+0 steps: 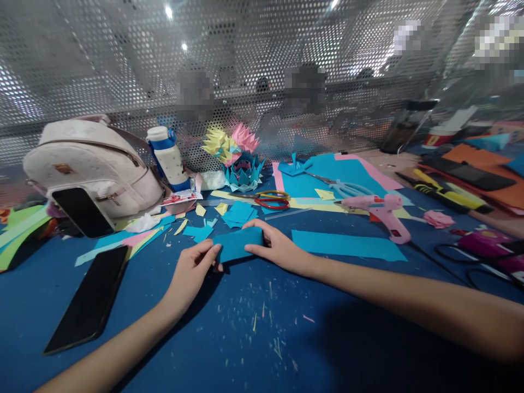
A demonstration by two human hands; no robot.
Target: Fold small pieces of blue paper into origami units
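A small rectangle of teal paper (237,243) lies folded on the dark blue table (245,338). My left hand (192,273) pinches its left end with fingers closed on the edge. My right hand (274,245) grips the right end, thumb under and fingers over the top. Just behind the paper lies a pile of small teal paper squares (238,213). A long teal paper strip (347,245) lies to the right of my right hand.
A black phone (90,297) lies at the left, and a second phone (82,212) leans on a white backpack (94,164). Behind are a water bottle (170,158), a paper flower model (241,158), red-yellow scissors (270,199), and a pink glue gun (380,210). Perforated metal screen (123,65) closes the back.
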